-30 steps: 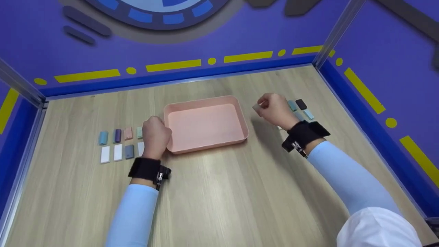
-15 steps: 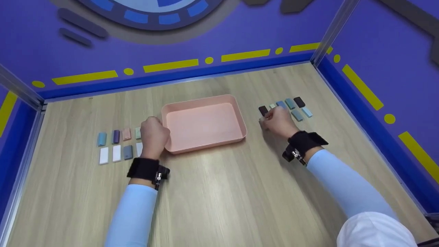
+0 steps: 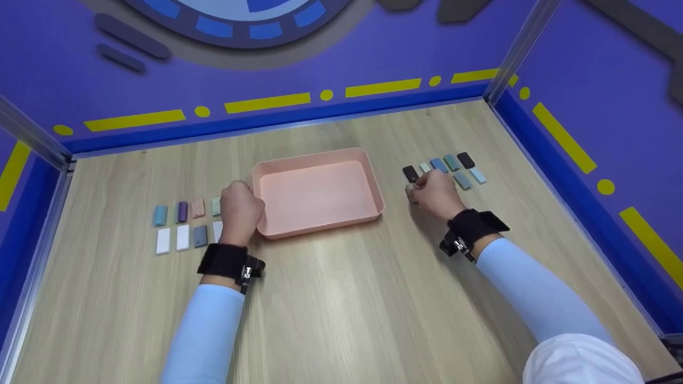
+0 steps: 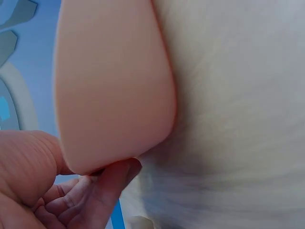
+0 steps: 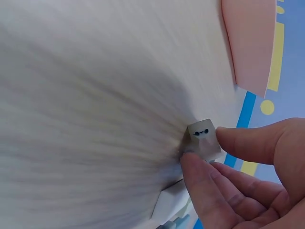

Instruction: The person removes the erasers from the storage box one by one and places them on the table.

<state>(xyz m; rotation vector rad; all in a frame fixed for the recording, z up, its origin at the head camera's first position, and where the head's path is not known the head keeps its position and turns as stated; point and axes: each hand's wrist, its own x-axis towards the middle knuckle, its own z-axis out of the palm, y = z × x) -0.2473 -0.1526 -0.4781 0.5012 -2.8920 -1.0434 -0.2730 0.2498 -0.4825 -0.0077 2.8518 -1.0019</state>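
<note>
My left hand (image 3: 240, 210) pinches the left end of a shallow pink tray (image 3: 320, 186) between thumb and fingers; in the left wrist view the tray's outer wall (image 4: 114, 86) fills the upper part. Over on the right, my right hand (image 3: 438, 194) holds a small grey-white block (image 5: 205, 138) with a little dark face drawn on its end. That block is at or just above the tabletop, pinched between thumb and fingertips. Beyond the right hand lie a dark block (image 3: 410, 173), a blue block (image 3: 438, 164), a green block (image 3: 452, 161) and others, partly hidden.
Left of the left hand, several small blocks lie in two rows, among them a light blue block (image 3: 160, 215), a purple block (image 3: 182, 212) and a white block (image 3: 163, 241). A patterned blue-purple wall (image 3: 299, 64) closes the wooden table's (image 3: 331, 309) far side.
My right hand has come down from above the table, moving slightly right and nearer, with the block in its fingers. The left hand stays at the tray.
</note>
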